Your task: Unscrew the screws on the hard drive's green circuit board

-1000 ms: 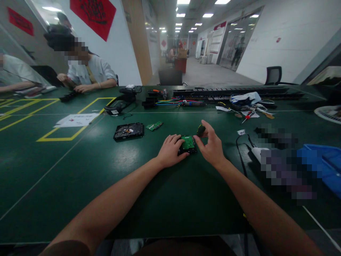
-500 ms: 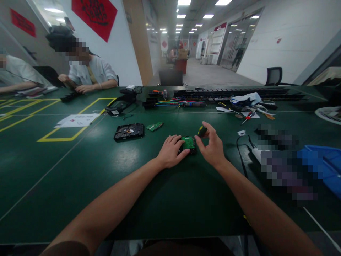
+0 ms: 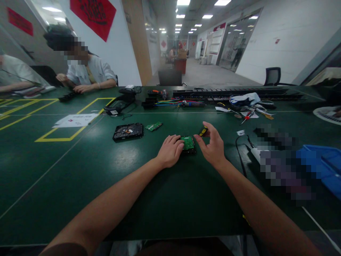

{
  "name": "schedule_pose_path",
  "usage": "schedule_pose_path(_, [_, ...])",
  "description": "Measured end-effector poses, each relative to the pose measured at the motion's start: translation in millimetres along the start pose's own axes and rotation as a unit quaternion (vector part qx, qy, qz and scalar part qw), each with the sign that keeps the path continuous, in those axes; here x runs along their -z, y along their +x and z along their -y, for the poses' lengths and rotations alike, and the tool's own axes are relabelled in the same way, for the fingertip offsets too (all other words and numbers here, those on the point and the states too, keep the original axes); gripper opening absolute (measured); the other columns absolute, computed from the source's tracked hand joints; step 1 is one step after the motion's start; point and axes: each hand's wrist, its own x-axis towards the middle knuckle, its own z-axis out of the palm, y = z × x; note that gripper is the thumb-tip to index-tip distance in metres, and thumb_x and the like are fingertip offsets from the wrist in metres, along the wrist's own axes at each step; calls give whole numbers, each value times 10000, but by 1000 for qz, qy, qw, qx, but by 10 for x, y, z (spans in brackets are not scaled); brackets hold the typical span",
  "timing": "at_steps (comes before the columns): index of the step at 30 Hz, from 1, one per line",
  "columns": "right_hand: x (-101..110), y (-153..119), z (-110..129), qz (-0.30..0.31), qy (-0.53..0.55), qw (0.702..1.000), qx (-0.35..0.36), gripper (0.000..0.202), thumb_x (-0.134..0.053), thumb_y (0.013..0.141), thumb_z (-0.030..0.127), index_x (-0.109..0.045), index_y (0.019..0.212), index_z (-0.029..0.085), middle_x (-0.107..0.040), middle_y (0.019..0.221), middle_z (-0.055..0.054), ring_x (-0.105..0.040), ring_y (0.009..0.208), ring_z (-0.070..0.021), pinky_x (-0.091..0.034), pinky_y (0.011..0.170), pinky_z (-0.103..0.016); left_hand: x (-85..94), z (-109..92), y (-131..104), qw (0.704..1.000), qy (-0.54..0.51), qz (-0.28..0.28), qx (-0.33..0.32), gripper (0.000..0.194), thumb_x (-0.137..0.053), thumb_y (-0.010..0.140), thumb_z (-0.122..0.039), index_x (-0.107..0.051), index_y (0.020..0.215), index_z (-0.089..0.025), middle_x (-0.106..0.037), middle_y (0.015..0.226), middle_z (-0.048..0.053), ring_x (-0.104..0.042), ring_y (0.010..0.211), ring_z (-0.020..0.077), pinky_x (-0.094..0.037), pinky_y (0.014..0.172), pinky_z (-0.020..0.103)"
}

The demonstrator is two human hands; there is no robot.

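Covering the hard drive: our left hand (image 3: 169, 151) lies across the left part of the hard drive (image 3: 191, 150), its thumb over the green circuit board (image 3: 188, 142); we cannot tell whether it grips or only presses.
Black-and-yellow tool: we pinch the black-and-yellow tool (image 3: 204, 131) between the thumb and fingers of our right hand (image 3: 212, 145), tilted beside the drive's right edge; we cannot make out its tip.
Our hands: apart, with the exposed part of the hard drive between them, flat on the green table (image 3: 149, 206) in front of us.
Left of our hands: a larger drive (image 3: 128, 132) lies flat, and a loose circuit board (image 3: 153, 126) lies just beyond its right side.
Across the table: we see coloured wires (image 3: 167, 103), and farther right a red-handled screwdriver (image 3: 248, 116) near a white cloth (image 3: 246, 99).
Right side: a blue bin (image 3: 325, 165) sits well apart from our right hand.
Far left: a co-worker (image 3: 92, 71) sits with both hands at a dark object (image 3: 69, 96).
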Motion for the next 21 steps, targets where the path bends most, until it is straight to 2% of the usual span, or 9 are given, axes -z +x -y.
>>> schedule_pose_path(4, [-11, 5, 9, 2, 0, 1000, -1, 645, -654, 1014, 384, -406, 1609, 371, -664, 1405, -108, -709, 966, -287, -647, 900, -571, -21, 13, 9, 1000, 11, 4, 1, 519, -282, 1134, -454, -682, 1354, -206, -592, 1531, 117, -466, 1499, 308, -335, 1287, 580])
schedule_pose_path(8, [-35, -13, 14, 7, 16, 1000, -8, 687, -612, 1030, 346, -318, 1651, 382, -601, 1513, -108, -721, 1071, -296, -654, 929, -560, -35, 35, 9, 1000, 13, 1, -9, 493, -333, 1126, -474, -677, 1358, -208, -589, 1531, 126, -477, 1487, 315, -348, 1280, 573])
schedule_pose_path(12, [-37, -21, 21, 17, 27, 999, -12, 634, -561, 1046, 316, -337, 1637, 368, -583, 1535, -108, -713, 1145, -293, -640, 973, -535, -32, 41, 2, 1000, 17, 2, -22, 505, -391, 1108, -522, -661, 1374, -189, -582, 1530, 152, -488, 1467, 335, -361, 1266, 585])
schedule_pose_path(21, [2, 9, 58, 27, 3, 1000, 7, 584, -621, 1032, 367, -407, 1575, 387, -683, 1276, -78, -684, 984, -265, -633, 903, -507, -26, 42, 1, 1000, 16, 1, -20, 498, -419, 1097, -549, -653, 1373, -207, -573, 1538, 138, -482, 1470, 333, -351, 1270, 592])
